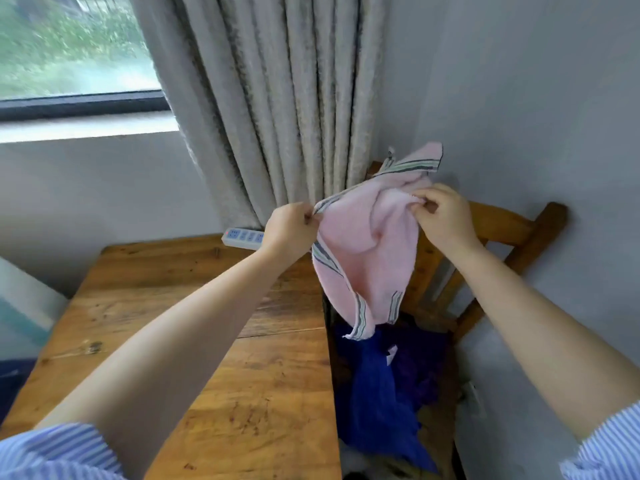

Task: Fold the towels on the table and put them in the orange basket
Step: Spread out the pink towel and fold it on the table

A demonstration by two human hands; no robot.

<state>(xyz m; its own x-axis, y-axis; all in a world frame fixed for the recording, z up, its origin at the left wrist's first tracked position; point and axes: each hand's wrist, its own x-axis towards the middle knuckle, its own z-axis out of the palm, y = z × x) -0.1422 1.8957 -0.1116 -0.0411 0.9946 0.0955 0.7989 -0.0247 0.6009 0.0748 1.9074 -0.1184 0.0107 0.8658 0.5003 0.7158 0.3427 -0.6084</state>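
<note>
Both hands — left hand (pixel 291 227) and right hand (pixel 445 216) — are pinching the pink towel (pixel 363 251) with closed fingers, holding it bunched in the air beside the table (pixel 214 341) — an uneven grip risks a crooked fold.

No readable text anywhere
</note>
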